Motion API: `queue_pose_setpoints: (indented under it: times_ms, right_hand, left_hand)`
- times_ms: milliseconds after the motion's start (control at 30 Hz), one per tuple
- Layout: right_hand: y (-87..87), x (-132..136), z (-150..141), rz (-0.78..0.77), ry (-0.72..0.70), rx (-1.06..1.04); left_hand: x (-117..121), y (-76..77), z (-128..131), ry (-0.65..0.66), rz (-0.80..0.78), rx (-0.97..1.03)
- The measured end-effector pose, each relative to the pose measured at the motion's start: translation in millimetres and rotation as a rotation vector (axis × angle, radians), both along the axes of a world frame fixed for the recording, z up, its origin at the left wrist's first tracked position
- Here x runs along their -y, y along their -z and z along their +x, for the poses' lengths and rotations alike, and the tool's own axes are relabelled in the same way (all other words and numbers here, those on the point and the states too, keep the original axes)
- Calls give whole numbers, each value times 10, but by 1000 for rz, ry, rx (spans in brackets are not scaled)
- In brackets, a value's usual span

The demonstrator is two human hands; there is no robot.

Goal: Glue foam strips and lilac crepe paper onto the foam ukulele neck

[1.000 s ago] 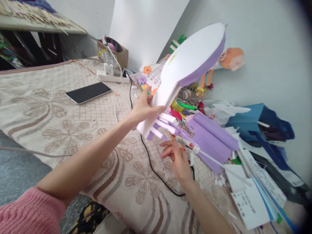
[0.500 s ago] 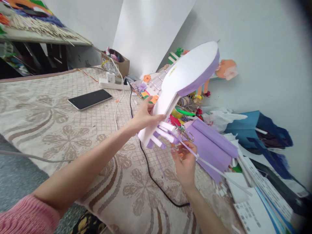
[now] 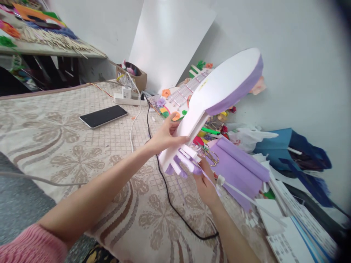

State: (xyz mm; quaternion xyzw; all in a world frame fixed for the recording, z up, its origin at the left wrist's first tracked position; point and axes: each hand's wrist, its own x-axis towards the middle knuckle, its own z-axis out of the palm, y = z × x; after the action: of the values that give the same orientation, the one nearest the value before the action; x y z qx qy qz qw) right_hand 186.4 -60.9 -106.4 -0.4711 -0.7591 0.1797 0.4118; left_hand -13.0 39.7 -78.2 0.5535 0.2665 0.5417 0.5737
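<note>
A white craft model shaped like a stringed instrument (image 3: 225,80), its side edges covered in purple, is tilted above the table. My left hand (image 3: 167,137) is closed round its neck, thumb on the front face. Short white and purple peg-like pieces (image 3: 189,160) stick out at the lower end. My right hand (image 3: 205,182) is at these pegs, its fingers pinched on a narrow purple strip (image 3: 208,176); the fingertips are partly hidden behind the pegs. Close to its right lies a thin white rod with a knob (image 3: 221,180). Gold-handled scissors (image 3: 211,157) lie behind the hand.
Purple sheet material (image 3: 238,168) lies at the right, beside white boards (image 3: 287,237) and a blue bag (image 3: 274,146). A black phone (image 3: 104,116) and a power strip (image 3: 130,99) are on the patterned cloth (image 3: 63,142). A black cable (image 3: 170,197) crosses below my hands.
My right hand has moved up against the pegs, and its fingertips are now partly behind them. The model has shifted slightly right and down in view, still in my left hand.
</note>
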Motion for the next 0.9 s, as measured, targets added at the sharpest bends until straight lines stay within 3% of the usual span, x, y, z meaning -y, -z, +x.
queue_pose_setpoints:
  times_ms: [233, 433, 700, 900]
  right_hand:
    - [25, -17, 40, -68, -56, -41]
    - [-85, -7, 31, -23, -108, -85]
    - [-260, 28, -51, -120, -15, -104]
    - [-259, 25, -88, -133, 35, -42]
  left_hand:
    - [-28, 59, 21, 58, 21, 27]
    - [-42, 76, 36, 115, 27, 43]
    - [-76, 137, -1, 123, -4, 79]
    - [-138, 217, -27, 137, -16, 107]
